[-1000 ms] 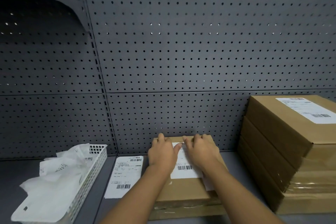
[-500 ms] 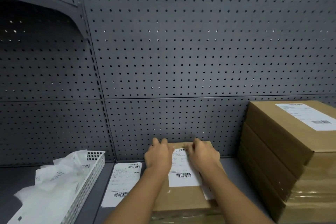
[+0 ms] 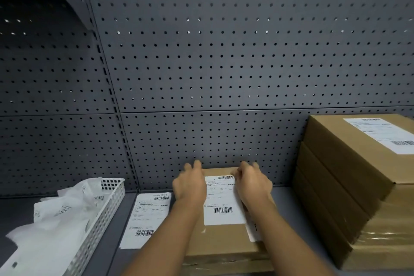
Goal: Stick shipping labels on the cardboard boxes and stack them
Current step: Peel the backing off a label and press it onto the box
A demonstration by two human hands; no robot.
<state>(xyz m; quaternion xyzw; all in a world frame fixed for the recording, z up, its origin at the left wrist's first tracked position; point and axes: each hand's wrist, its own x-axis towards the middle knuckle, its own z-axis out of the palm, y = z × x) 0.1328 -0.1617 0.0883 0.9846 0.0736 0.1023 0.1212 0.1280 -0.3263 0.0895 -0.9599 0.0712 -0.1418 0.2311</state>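
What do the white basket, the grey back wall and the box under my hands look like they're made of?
The white basket is probably moulded plastic, matte, with an even grid of square holes. The back wall is likely painted sheet metal, satin grey, with regular punched round holes and panel seams. The box is brown cardboard, matte, with what looks like glossy clear tape along its front edge.

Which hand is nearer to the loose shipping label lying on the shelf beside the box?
Left. The left hand rests on the cardboard box at its left side, just right of the loose shipping label; the right hand is on the box's right side, beyond the stuck label.
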